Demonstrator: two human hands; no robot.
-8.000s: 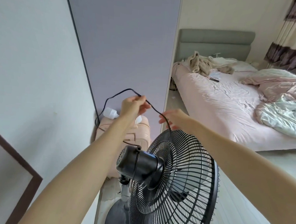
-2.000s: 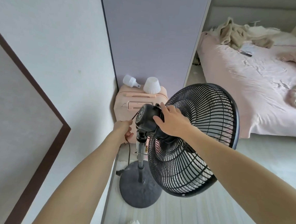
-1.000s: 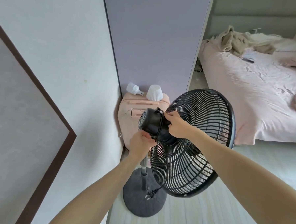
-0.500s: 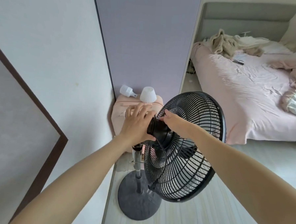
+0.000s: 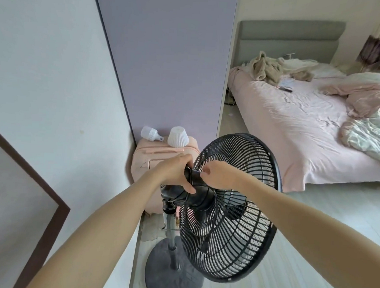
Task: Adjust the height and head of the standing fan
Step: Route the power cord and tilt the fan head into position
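A black standing fan stands in front of me, its round grille point(image 5: 231, 212) facing right and away. Its motor housing point(image 5: 188, 195) sits on a chrome pole point(image 5: 172, 235) above a round grey base point(image 5: 173, 279). My left hand point(image 5: 175, 170) wraps over the rear of the motor housing. At the top of the housing, right behind the grille, my right hand point(image 5: 219, 175) pinches the black power cord point(image 5: 213, 213). The cord loops down the back of the grille, and its plug point(image 5: 201, 251) hangs against the lower wires.
A pink suitcase point(image 5: 153, 161) stands in the corner behind the fan, with a white bulb point(image 5: 150, 133) and a white ribbed shade point(image 5: 178, 137) on top. A lilac panel point(image 5: 167, 54) rises behind it. A bed point(image 5: 295, 131) with rumpled pink bedding fills the right side.
My left hand has slid over the back of the motor housing and closed on it. My right hand stays at the top of the housing with the cord. The fan head sits slightly lower.
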